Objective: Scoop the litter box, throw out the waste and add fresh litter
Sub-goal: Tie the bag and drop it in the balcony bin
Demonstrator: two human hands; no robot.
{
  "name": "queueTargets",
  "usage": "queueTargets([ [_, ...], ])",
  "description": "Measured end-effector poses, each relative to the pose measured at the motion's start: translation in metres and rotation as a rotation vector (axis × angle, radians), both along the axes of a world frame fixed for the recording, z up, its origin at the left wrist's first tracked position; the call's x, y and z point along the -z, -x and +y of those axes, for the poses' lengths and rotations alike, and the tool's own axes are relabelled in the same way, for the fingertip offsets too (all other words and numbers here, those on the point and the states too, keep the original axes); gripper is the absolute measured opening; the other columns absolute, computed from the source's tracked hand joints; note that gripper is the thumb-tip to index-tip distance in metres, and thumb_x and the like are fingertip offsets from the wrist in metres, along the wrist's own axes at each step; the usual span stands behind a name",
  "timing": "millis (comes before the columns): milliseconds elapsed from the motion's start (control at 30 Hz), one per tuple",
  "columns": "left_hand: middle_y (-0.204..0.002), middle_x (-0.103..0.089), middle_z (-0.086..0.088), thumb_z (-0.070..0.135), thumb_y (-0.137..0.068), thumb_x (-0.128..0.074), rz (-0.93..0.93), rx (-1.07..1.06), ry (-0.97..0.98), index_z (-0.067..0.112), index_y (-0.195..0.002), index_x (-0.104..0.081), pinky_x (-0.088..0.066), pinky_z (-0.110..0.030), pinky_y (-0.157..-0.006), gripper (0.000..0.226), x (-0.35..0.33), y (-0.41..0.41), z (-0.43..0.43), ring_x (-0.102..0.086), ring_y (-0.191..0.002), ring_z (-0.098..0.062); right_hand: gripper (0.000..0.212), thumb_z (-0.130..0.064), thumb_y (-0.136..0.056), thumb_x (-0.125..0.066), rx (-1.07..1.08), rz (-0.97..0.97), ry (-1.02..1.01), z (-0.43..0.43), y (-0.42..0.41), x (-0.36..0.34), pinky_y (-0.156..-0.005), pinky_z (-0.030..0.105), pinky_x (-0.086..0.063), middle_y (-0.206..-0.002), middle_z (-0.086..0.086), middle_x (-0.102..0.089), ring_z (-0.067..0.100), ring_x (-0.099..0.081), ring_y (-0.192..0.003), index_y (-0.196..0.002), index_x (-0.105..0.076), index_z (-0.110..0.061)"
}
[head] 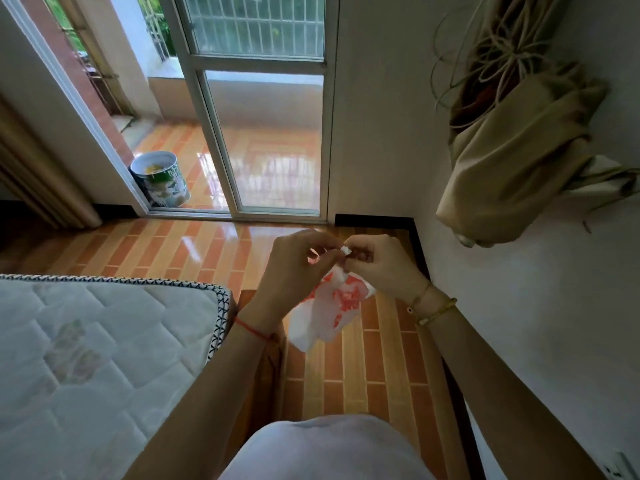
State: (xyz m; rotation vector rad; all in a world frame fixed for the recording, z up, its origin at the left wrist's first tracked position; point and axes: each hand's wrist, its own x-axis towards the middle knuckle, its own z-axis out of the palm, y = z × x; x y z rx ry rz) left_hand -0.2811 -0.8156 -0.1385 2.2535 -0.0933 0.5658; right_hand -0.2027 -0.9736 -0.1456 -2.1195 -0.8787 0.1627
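Head view, looking down: a white plastic bag (332, 306) printed in red hangs in mid-air above the orange tiled floor (346, 368), its bunched top pinched between both hands. The left hand (294, 268) and right hand (384, 268) meet at the bag's neck, fingers curled around the gathered plastic (what the bag holds cannot be seen). A red string (251, 329) circles the left wrist; beaded bracelets (434, 308) sit on the right. A bare quilted mattress (86, 341) lies to the left, near the bag but apart from it. Beyond, a sliding glass door (270, 140) gives onto a tiled balcony, where a printed bucket (161, 180) stands just beside the frame. A tied-back beige curtain (512, 161) hangs against the right wall.
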Motion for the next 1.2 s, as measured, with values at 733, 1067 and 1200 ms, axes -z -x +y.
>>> queueTargets([
  [733, -0.083, -0.074, 0.009, 0.019, -0.082, -0.075, -0.012, -0.436, 0.146, 0.018, -0.092, -0.079, -0.055, -0.020, -0.071, 0.010, 0.001, -0.324, 0.147, -0.068, -0.077, -0.004, 0.010, -0.020, -0.085, -0.069, -0.418, -0.050, -0.011, 0.191, -0.382, -0.006, -0.074, 0.036, -0.057, -0.078, 0.002, -0.072, 0.015, -0.066, -0.075, -0.092, -0.074, -0.015],
  [1067, -0.080, -0.073, 0.010, 0.022, -0.082, -0.076, -0.010, -0.631, 0.181, 0.017, -0.090, -0.079, -0.045, -0.009, -0.069, 0.011, 0.012, -0.410, 0.223, -0.066, -0.079, -0.003, 0.012, -0.022, -0.082, -0.073, -0.522, -0.072, -0.010, 0.293, -0.481, 0.007, -0.058, 0.015, -0.046, -0.068, -0.009, -0.065, 0.000, -0.059, -0.061, -0.090, -0.074, -0.013],
  [1200, -0.082, -0.075, 0.006, 0.022, -0.082, -0.075, -0.006, -0.653, 0.161, 0.016, -0.090, -0.079, -0.046, -0.013, -0.070, 0.011, 0.020, -0.439, 0.275, -0.067, -0.079, -0.006, 0.006, -0.015, -0.082, -0.073, -0.533, -0.108, -0.022, 0.346, -0.508, 0.008, -0.053, 0.005, -0.034, -0.055, -0.021, -0.048, -0.007, -0.053, -0.057, -0.084, -0.074, -0.009],
])
